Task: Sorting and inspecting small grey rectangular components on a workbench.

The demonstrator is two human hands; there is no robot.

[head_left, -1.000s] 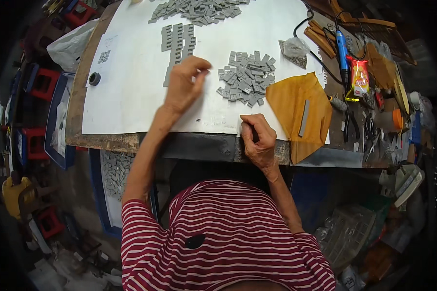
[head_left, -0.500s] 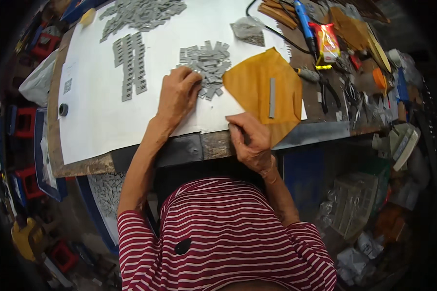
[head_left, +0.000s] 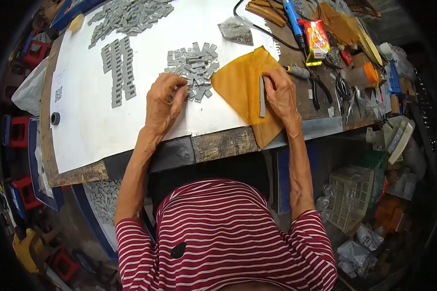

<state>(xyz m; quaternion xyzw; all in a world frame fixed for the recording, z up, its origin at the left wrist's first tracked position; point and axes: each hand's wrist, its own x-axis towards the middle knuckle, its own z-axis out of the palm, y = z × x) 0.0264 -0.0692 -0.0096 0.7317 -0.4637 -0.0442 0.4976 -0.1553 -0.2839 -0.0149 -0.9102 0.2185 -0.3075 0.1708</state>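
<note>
My left hand (head_left: 165,103) is at the near left edge of a loose pile of small flat grey pieces (head_left: 197,68) on white paper (head_left: 150,53). Its thumb and fingertips come together around a small grey piece, mostly hidden by the fingers. To the right, my right hand (head_left: 280,97) rests over a folded orange-brown sheet (head_left: 238,77). The fingers of this hand pinch the upper part of a narrow grey strip (head_left: 262,104) lying on that sheet.
Overlapping grey pieces form rows (head_left: 116,72) on the left, with a larger heap (head_left: 126,19) behind. A dark round ring (head_left: 55,118) lies at the left edge. Pliers (head_left: 320,92), a blue-handled tool (head_left: 294,19) and a red-yellow packet (head_left: 316,41) crowd the right.
My right hand has moved from the table's front edge up and right onto the grey strip. My left hand stays by the pile, its fingers slightly shifted. The view has shifted a little.
</note>
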